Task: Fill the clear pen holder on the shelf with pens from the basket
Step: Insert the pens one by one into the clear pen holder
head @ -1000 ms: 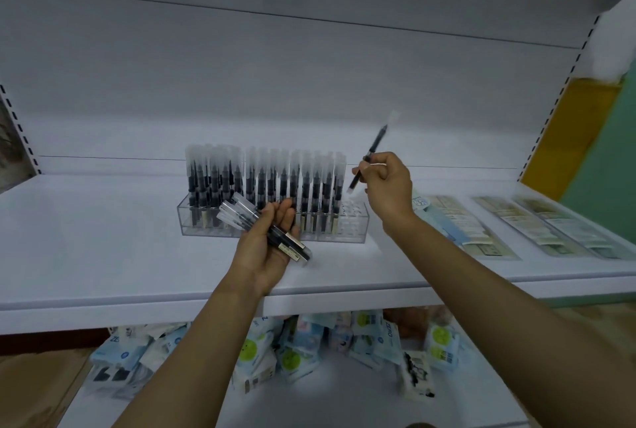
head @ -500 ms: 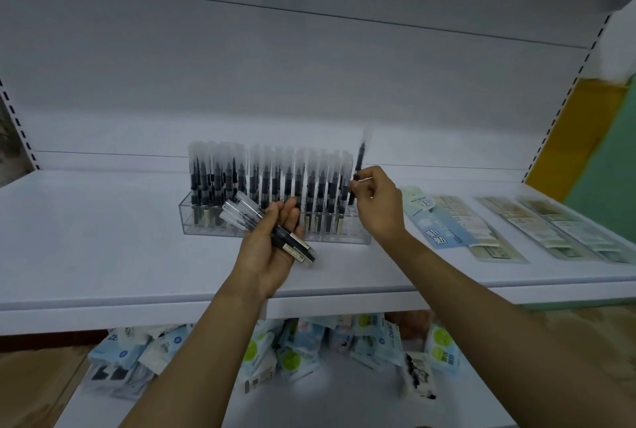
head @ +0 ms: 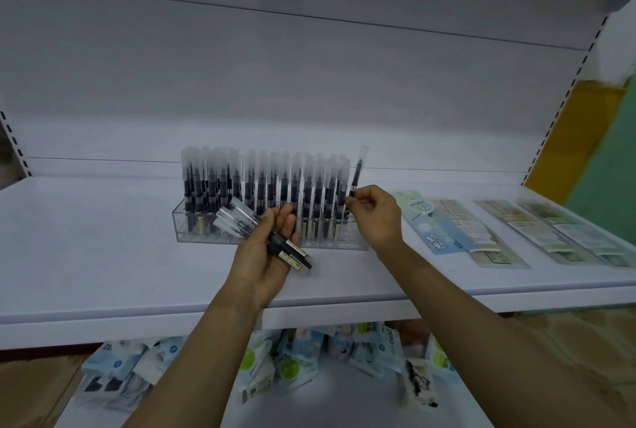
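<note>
Fingers (head: 350,201) of the right hand (head: 374,217) pinch one pen (head: 358,169) low on its barrel, upright at the pen holder's (head: 199,237) right end on the shelf (head: 103,255). The pen is probably light, stiff and slick, so the low pinch suits it. The left hand (head: 266,255) grips the spare pens (head: 241,221).

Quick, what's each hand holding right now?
Left hand: grips a bundle of pens.
Right hand: pinches one pen upright.

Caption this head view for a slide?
Right hand holds a pen at the right end of the clear holder; left hand grips more pens.
</note>
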Demonstrator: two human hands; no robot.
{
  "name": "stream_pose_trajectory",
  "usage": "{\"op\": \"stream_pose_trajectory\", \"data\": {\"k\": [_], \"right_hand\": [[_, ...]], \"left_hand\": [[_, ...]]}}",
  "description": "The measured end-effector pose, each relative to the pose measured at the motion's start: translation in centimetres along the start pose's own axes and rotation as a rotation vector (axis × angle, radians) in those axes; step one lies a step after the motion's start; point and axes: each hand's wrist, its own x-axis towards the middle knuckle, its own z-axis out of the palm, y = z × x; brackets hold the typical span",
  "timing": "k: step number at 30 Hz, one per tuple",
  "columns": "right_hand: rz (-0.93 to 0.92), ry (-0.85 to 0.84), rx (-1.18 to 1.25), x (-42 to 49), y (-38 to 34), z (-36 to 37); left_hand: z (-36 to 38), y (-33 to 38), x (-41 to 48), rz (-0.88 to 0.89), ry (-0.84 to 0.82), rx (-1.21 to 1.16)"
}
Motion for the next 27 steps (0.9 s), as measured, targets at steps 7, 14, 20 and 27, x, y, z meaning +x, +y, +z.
{"op": "stream_pose_trajectory", "data": {"k": [7, 14, 20, 27], "right_hand": [[-0.162, 0.001, -0.052, -0.6, 1.0, -0.2], [-0.116, 0.014, 0.049, -1.3, 1.2, -0.3], [-0.181, 0.056, 0.09, -1.9, 1.7, 0.0], [-0.173, 0.012, 0.079, -1.6, 2.6, 0.0]], "left_hand": [[0.2, 0.0, 0.0, -0.003, 0.002, -0.003], [0.2, -0.1, -0.1, 0.0, 0.014, -0.007], [0.0, 0.0, 0.0, -0.008, 0.008, -0.016], [0.0, -0.1, 0.0, -0.005, 0.011, -0.022]]}}
